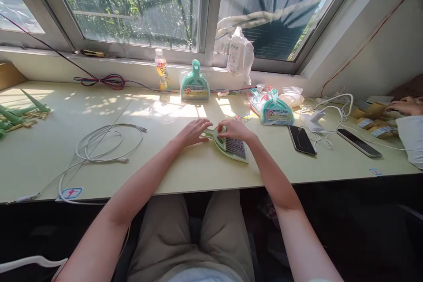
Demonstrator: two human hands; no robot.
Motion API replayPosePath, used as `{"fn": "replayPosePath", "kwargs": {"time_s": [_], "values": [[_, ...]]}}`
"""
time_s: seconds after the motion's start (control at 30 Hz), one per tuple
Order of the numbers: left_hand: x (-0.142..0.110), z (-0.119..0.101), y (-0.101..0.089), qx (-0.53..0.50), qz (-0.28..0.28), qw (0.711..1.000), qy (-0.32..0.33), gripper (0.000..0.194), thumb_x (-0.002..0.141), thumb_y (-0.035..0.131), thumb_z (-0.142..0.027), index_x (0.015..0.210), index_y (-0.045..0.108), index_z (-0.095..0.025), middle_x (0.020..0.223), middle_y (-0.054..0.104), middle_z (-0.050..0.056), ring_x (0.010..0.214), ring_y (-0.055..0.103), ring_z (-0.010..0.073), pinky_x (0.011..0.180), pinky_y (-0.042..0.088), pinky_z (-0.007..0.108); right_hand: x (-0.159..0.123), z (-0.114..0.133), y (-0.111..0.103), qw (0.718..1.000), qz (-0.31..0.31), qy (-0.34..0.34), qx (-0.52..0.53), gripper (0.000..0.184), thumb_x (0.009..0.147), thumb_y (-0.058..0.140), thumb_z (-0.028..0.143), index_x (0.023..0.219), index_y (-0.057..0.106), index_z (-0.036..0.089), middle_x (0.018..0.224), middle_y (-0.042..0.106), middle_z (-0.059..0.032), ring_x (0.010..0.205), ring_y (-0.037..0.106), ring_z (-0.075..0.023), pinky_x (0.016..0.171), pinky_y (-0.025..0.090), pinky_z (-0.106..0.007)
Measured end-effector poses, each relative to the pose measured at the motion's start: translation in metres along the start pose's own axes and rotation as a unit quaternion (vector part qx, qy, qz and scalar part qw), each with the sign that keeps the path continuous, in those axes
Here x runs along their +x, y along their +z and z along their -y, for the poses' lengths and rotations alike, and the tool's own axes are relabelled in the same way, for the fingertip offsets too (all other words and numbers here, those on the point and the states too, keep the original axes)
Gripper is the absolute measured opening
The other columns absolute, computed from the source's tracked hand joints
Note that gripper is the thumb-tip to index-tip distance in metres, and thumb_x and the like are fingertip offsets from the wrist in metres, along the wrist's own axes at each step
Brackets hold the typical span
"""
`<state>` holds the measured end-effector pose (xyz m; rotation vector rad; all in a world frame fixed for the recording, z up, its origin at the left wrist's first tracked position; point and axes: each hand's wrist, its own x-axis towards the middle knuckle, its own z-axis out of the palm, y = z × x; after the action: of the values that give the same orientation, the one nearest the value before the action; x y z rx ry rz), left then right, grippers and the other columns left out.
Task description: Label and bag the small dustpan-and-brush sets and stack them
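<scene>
A small light-green dustpan (243,160) lies on the table in front of me, with its handle pointing left. A hand brush (235,148) with dark grey bristles is nested in it. My left hand (194,133) grips the handle end, thumb on the near side and fingers on the far side. Over the brush's handle, my right hand (234,129) has its thumb and fingers pinched together; the palm side is partly hidden. Behind stands a wrapped green dustpan set (194,86) with a label, and another wrapped set (276,112) sits to the right.
Left lie a coiled white cable (95,141) and green pointed items (20,114). A bottle (161,70) stands by the window. On the right are a black phone (302,140), a second phone (359,142), white cords and another person's hand (406,105) near brown rolls (376,119).
</scene>
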<state>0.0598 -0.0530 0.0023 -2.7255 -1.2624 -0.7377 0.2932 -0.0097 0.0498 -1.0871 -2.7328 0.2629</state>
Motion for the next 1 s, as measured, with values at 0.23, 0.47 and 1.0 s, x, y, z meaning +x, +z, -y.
{"fn": "replayPosePath", "kwargs": {"time_s": [0.23, 0.47, 1.0], "values": [[0.0, -0.011, 0.002, 0.144, 0.002, 0.983, 0.114, 0.038, 0.093, 0.059, -0.031, 0.128, 0.055, -0.017, 0.129, 0.06, 0.014, 0.116, 0.057, 0.0244, 0.091, 0.045, 0.034, -0.002, -0.015, -0.006, 0.997, 0.042, -0.025, 0.063, 0.02, 0.077, 0.074, 0.037, 0.09, 0.073, 0.022, 0.101, 0.064, -0.0029, 0.078, 0.06, -0.0152, 0.069, 0.04, -0.025], [-0.001, -0.012, -0.001, 0.191, -0.009, 0.971, 0.143, 0.031, 0.089, 0.06, -0.017, 0.12, 0.059, -0.016, 0.121, 0.065, 0.013, 0.107, 0.061, 0.023, 0.085, 0.046, 0.033, 0.002, -0.014, -0.001, 0.995, 0.044, -0.031, 0.085, 0.019, 0.077, 0.075, 0.039, 0.084, 0.073, 0.022, 0.092, 0.065, -0.0018, 0.079, 0.059, -0.0153, 0.07, 0.039, -0.025], [0.0, -0.011, 0.015, 0.194, 0.056, 0.972, 0.122, 0.039, 0.088, 0.041, 0.002, 0.115, 0.067, -0.008, 0.12, 0.069, 0.019, 0.108, 0.068, 0.022, 0.088, 0.053, 0.032, 0.007, -0.003, 0.005, 0.999, 0.038, -0.003, 0.002, 0.012, 0.076, 0.076, 0.033, 0.077, 0.072, 0.021, 0.089, 0.067, -0.0001, 0.074, 0.059, -0.0136, 0.06, 0.032, -0.023]]}}
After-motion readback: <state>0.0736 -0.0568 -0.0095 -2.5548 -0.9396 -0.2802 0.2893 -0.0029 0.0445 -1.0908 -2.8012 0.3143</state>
